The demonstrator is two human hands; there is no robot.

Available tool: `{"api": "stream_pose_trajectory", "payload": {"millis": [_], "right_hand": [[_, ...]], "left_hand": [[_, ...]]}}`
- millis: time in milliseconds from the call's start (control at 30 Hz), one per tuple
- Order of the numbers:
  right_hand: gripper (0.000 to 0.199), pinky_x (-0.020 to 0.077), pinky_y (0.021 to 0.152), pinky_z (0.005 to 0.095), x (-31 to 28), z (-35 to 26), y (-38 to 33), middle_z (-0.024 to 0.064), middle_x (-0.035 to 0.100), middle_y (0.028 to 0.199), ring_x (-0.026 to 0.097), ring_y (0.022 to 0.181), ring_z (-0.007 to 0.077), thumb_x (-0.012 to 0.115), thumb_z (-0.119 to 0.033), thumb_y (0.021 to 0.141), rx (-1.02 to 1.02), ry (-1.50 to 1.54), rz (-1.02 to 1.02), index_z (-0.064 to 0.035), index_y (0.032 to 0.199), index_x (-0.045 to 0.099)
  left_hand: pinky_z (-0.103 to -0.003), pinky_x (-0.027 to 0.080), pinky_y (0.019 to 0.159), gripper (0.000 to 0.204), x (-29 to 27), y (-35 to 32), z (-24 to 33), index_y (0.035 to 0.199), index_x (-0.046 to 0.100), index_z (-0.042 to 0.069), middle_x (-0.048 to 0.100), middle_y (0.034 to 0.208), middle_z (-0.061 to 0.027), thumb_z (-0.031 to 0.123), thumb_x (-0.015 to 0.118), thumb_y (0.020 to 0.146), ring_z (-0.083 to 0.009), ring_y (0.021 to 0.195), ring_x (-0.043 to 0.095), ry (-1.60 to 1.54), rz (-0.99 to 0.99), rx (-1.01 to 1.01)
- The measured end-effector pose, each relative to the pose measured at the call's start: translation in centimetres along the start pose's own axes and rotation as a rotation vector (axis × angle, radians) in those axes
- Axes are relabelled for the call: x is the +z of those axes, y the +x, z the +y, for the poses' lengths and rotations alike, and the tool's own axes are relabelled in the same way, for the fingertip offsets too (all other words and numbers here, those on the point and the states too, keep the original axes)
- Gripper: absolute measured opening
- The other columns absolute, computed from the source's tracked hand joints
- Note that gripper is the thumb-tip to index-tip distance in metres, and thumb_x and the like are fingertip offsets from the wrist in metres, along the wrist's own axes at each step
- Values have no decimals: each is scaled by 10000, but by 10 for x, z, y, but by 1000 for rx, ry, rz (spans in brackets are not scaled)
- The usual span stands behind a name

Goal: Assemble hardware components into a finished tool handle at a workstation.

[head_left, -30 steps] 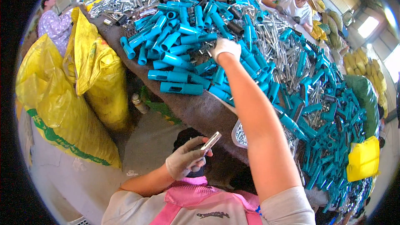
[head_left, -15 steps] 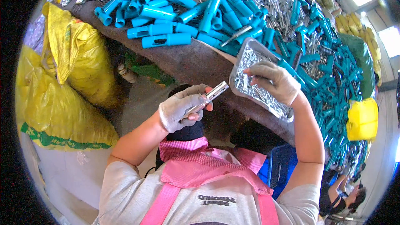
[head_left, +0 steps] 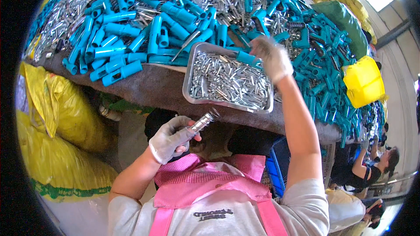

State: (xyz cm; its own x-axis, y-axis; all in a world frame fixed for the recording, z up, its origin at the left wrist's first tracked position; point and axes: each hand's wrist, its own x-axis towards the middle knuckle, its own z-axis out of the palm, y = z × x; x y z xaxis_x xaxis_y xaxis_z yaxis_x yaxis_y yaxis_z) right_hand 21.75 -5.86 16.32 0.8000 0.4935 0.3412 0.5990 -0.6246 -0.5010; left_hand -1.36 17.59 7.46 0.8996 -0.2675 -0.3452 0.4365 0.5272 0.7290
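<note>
Here's the left hand [head_left: 169, 141], just left of centre, elbow bent, gloved fingers closed around a metal tube [head_left: 201, 123] that tilts up to the right, a dark spring [head_left: 214, 113] at its tip! Over to the right hand [head_left: 276, 60]: forearm rising steeply from the lower right, fingers angled left above the tray [head_left: 188, 81]'s upper right corner, right by a blue tube [head_left: 248, 58]. It's blurred, so whether it grips anything, I cannot tell. The tray, full of small metal pins [head_left: 227, 78], juts past the near edge of the surface [head_left: 153, 85] mid-frame. Below that edge, a gap opens above the pink apron [head_left: 205, 181], and the left hand sits in it. Blue tubes crowd the tray's upper side.
</note>
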Motion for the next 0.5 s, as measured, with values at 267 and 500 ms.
{"api": "stream_pose_trajectory", "payload": {"millis": [267, 500], "right_hand": [[460, 408, 958, 400, -47, 116, 1, 158, 523, 1230, 498, 1138, 323, 593, -270, 822, 212, -735, -326, -142, 1253, 498], [529, 470, 882, 421, -49, 47, -74, 170, 574, 1077, 575, 1028, 293, 590, -153, 870, 286, 1252, 238, -45, 1327, 346]], "left_hand": [[-155, 312, 420, 251, 3, 8, -2, 1117, 459, 63, 594, 830, -146, 190, 535, 915, -46, 461, 387, -112, 8, 74], [-152, 257, 366, 267, 22, 25, 2, 1135, 439, 89, 557, 793, -88, 228, 518, 921, -35, 454, 379, -164, -68, -67]]}}
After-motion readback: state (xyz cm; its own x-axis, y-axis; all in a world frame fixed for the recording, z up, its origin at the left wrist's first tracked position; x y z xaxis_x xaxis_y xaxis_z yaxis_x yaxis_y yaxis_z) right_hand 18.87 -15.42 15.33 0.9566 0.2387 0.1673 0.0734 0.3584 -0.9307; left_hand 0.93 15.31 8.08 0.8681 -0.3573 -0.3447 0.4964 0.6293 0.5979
